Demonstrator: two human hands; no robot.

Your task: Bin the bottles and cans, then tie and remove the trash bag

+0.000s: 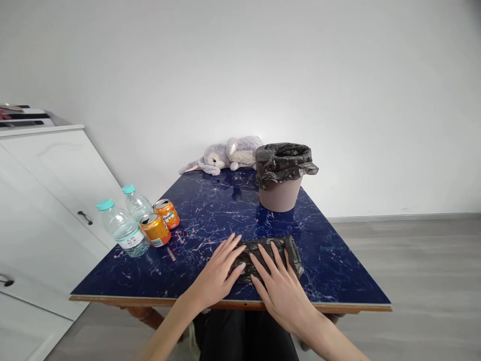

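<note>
A folded black plastic garbage bag [291, 245] lies flat near the front edge of the dark blue marbled table [210, 200]. My left hand [218, 271] rests at the bag's left end, fingers stretched out and touching it. Spread across the bag's middle and right part are the fingers of my right hand [280, 283], palm down. Neither hand grips anything. Parts of the bag are hidden under both hands. Farther back on the right stands a pinkish-grey trash bin [280, 195], its rim covered by a black bag liner [283, 163].
On the left stand two orange soda cans [155, 230] and two clear plastic bottles [126, 230] with turquoise caps. A grey plush bunny [225, 153] lies at the back against the wall. White cabinets [48, 200] flank the table's left side.
</note>
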